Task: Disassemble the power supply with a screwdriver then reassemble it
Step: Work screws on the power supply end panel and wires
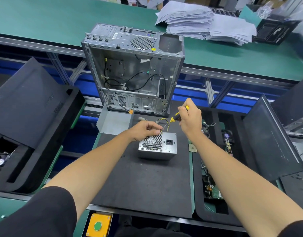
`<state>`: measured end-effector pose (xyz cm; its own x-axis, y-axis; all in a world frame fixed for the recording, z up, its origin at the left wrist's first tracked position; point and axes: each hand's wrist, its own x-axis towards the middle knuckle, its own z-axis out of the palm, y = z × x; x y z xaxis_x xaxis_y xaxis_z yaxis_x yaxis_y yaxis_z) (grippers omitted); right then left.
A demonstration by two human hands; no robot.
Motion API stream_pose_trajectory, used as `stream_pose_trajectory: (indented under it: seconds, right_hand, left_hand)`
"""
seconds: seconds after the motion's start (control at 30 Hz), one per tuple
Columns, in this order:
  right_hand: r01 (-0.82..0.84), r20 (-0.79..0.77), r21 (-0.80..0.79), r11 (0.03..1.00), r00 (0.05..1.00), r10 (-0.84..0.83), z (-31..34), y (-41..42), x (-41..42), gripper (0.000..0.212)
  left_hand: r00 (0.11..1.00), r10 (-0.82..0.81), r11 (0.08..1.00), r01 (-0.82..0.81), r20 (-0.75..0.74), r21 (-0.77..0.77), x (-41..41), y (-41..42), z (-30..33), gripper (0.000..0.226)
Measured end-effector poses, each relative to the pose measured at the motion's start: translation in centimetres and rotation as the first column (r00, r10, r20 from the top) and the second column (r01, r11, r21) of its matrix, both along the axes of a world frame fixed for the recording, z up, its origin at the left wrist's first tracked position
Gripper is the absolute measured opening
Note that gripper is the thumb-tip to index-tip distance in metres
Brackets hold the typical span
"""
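A small grey power supply (166, 149) stands on the black mat (143, 185), its honeycomb fan grille and power socket facing up. My left hand (144, 130) rests on its far left top edge, fingers curled at the corner by a screw. My right hand (190, 119) grips the yellow-and-black screwdriver (175, 118), whose thin shaft slants down left to that same corner. Yellow and black wires (161, 120) trail out behind the unit.
An open, emptied computer case (133, 71) stands upright just behind. A bent grey metal cover (113, 123) lies to its front left. Black foam trays with boards and fans flank the mat. Paper stacks (207, 23) sit on the far green bench. A yellow button box (98, 225) is at the near edge.
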<state>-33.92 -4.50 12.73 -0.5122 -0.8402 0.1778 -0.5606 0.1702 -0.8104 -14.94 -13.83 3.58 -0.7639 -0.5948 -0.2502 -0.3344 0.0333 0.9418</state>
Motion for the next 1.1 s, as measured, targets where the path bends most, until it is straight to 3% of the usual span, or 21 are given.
stream_pose_trajectory:
  seconds: [0.2,0.8,1.1]
  right_hand:
    - [0.005,-0.030,-0.034,0.999,1.000,-0.006,0.5,0.1,-0.5,0.026]
    - [-0.018,-0.085,-0.008,1.000,0.996,0.017,1.6,0.6,-1.3,0.022]
    - [-0.053,-0.082,0.026,0.998,0.995,0.055,0.9,0.6,-1.1,0.021]
  left_hand:
    - [0.999,-0.024,1.000,0.024,0.025,0.007,0.4,-0.1,-0.1,0.035]
    - [0.995,0.095,0.975,-0.099,0.026,0.199,-0.4,-0.1,-0.2,0.017]
    - [0.996,0.090,0.968,-0.086,-0.009,0.238,-0.3,0.2,-0.1,0.019]
